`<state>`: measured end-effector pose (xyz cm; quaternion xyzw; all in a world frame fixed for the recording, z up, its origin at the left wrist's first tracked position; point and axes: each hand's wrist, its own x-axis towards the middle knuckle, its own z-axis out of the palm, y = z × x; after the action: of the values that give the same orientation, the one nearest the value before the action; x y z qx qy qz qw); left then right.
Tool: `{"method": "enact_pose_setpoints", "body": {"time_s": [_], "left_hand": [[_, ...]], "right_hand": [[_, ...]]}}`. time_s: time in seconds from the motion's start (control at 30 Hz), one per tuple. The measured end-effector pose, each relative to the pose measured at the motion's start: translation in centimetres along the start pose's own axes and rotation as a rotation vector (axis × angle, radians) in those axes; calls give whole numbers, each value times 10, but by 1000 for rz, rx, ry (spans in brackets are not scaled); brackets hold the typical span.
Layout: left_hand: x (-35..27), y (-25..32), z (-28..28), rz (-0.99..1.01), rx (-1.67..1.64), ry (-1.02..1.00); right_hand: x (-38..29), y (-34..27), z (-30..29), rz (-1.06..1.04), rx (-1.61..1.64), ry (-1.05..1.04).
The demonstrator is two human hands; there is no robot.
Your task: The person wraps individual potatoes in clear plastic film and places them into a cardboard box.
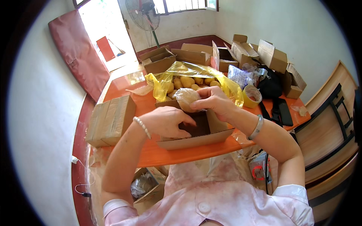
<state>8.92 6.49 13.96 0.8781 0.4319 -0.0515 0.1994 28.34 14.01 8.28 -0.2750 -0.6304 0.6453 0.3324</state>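
Observation:
In my right hand (216, 101) is a yellowish potato-like piece of produce (185, 99), wrapped in thin clear plastic and held over an open cardboard box (195, 142). My left hand (167, 120) reaches over the box's left side. Its thumb and fingers are apart at the opening, with nothing visible between them. Brown and dark, the box's inside shows no contents in the part that I can see. Right behind the box, a yellow plastic bag (230, 87) lies spread open around several more unwrapped pieces (187, 82).
A taped cardboard carton (110, 121) stands left on the orange table (158, 155). Open boxes (192, 55) line the back. To the right are a tape roll (251, 96), bubble wrap (239, 76) and a black bag (270, 84). A wooden chair (325, 127) is beside the table.

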Motion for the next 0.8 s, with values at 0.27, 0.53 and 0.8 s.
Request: {"method": "enact_pose_setpoints", "body": {"time_s": [0.27, 0.53, 0.8], "left_hand": [[7, -24, 35, -92, 214, 120], [-63, -33, 49, -246, -49, 578], [-66, -39, 75, -247, -196, 698]], "right_hand": [[6, 4, 0, 44, -29, -31], [7, 11, -4, -8, -629, -106], [22, -10, 31, 172, -1210, -348]]}}
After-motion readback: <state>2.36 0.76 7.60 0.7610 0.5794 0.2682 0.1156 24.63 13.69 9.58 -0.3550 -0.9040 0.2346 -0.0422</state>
